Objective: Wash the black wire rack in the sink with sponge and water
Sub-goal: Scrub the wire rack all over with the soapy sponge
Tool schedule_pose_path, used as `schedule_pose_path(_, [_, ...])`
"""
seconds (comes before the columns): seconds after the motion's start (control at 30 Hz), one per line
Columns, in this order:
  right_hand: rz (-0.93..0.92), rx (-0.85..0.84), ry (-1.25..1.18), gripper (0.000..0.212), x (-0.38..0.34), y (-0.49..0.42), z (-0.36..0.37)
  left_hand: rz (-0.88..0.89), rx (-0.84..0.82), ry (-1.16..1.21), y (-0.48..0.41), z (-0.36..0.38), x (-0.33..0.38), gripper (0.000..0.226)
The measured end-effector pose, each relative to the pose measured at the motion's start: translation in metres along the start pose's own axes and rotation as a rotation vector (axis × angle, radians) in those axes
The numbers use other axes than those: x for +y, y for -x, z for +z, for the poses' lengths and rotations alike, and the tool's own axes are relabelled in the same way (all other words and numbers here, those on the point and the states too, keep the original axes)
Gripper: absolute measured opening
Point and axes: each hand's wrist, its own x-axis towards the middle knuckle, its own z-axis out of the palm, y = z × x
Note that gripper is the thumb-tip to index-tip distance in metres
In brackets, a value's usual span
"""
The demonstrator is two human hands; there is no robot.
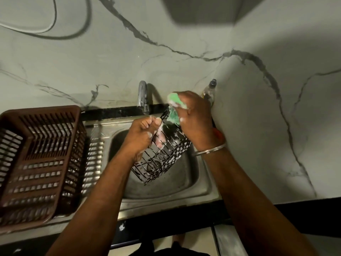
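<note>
From the head camera: over the sink point(166, 202), below the tap point(143, 97), I hold the rack point(162, 159) tilted above the basin, foam on its wires. My left hand point(145, 132) curls round its upper edge wire. My right hand point(195, 117) is clenched on the green sponge point(174, 103), pressing it to the top corner. The rack looks light and stiff but soap-slick, so the thicker rim wire seems the safest hold. A brown crate point(42, 154) sits on the sink's left side.
</note>
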Motion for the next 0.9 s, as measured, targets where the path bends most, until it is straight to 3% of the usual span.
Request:
schedule_pose_path(0.07, [-0.16, 0.127, 0.213, 0.031, -0.003, 0.012, 0.003, -0.029, 0.048, 0.045, -0.001, 0.002, -0.001, 0.027])
schedule_pose_path(0.17, [-0.404, -0.15, 0.372, 0.045, -0.006, 0.046, 0.024, -0.025, 0.109, 0.131, 0.0, 0.005, 0.002, 0.017])
schedule_pose_path(0.23, [-0.463, -0.185, 0.358, 0.046, 0.006, 0.066, 0.034, -0.053, 0.128, 0.221, 0.001, 0.01, 0.006, 0.014])
schedule_pose_path(0.33, [-0.41, -0.07, 0.309, 0.039, 0.015, 0.078, 0.033, -0.116, 0.19, 0.175, 0.0, 0.015, 0.005, 0.029])
schedule_pose_path(0.53, [-0.413, -0.039, 0.207, 0.036, 0.011, 0.089, 0.027, -0.164, 0.272, 0.214, -0.004, 0.009, 0.001, 0.028])
schedule_pose_path(0.73, [-0.01, 0.345, -0.057, 0.03, -0.008, 0.053, 0.016, -0.096, 0.243, 0.124, 0.0, 0.007, -0.001, 0.029])
schedule_pose_path(0.8, [-0.03, 0.203, -0.015, 0.036, -0.007, 0.036, 0.023, -0.047, 0.216, 0.086, 0.006, 0.011, 0.002, 0.03])
schedule_pose_path(0.87, [-0.197, -0.025, 0.157, 0.041, -0.007, 0.039, 0.033, -0.001, 0.188, 0.122, 0.011, 0.017, 0.007, 0.032])
schedule_pose_path(0.9, [-0.284, -0.058, 0.188, 0.037, -0.007, 0.045, 0.035, 0.007, 0.189, 0.153, 0.012, 0.017, 0.007, 0.033])
